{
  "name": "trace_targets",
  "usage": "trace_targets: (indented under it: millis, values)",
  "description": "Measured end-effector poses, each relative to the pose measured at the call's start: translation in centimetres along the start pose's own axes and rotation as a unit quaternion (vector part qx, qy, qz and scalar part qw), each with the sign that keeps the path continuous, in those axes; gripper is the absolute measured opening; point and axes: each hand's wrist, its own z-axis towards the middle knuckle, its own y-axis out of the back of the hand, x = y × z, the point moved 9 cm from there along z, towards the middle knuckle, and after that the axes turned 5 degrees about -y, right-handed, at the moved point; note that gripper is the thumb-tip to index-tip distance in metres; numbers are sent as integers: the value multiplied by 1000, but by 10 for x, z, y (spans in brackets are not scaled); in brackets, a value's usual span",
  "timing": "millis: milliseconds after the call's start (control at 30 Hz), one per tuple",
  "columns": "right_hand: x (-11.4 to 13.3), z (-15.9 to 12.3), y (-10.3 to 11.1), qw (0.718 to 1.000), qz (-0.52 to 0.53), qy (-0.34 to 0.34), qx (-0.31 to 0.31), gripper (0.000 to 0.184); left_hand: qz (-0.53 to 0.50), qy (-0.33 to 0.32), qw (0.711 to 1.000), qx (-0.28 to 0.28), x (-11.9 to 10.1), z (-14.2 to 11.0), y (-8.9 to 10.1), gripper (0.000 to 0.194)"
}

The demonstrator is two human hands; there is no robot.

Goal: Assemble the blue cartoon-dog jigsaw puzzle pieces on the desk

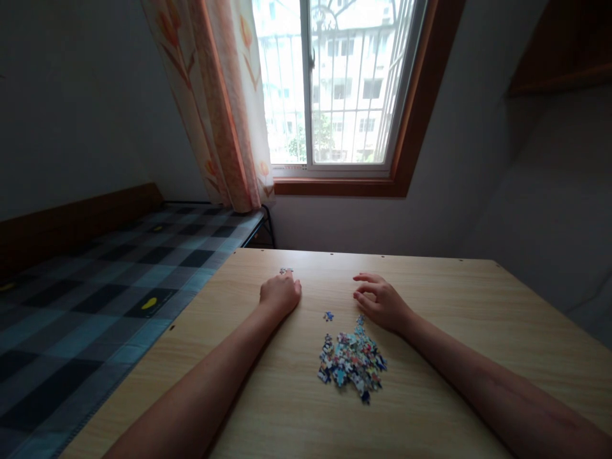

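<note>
My left hand [281, 292] rests toward the far side of the table, mostly curled, with one finger reaching to a few small jigsaw pieces [284, 271]. The back of this hand hides what, if anything, its fingers hold. Across from it, my right hand [381, 304] hovers at or just above the tabletop, its loosely bent fingers apart and nothing visible in them. A loose heap of jigsaw pieces [352, 362], mixed blue, white and multicoloured, lies nearer to me between my forearms. Beside my right hand are a few stray pieces [360, 322]; a small blue cluster [328, 316] sits between both hands.
The pale wooden table [277, 408] has its far edge near the wall. To the left stands a bed with a checked cover [143, 268]. A window [344, 83] with a flowered curtain [220, 95] is beyond, and a wooden shelf [564, 70] hangs upper right.
</note>
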Motion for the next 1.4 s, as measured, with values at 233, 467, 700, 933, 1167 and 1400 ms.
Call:
trace_targets:
  millis: [233, 467, 700, 933, 1167, 1400]
  values:
    - [0, 0, 0, 1000, -8, 4, 1, 19, -4, -1, 1000, -9, 0, 0, 1, 43]
    - [-1, -1, 2, 1000, -10, 8, -2, 19, -22, -36, 999, -32, -6, -3, 7, 42]
    - [2, -1, 3, 1000, -8, 16, -2, 18, -79, -269, 960, 0, -51, -26, 17, 31]
    - [3, -1, 3, 1000, -9, 17, -2, 18, -87, -322, 935, 119, -66, -44, 15, 49]
    - [4, -1, 3, 1000, -17, 18, -3, 18, -37, -303, 941, 145, -75, -53, 19, 52]
    - [3, -1, 3, 1000, -15, 16, -4, 18, -51, -306, 937, 161, -69, -51, 17, 34]
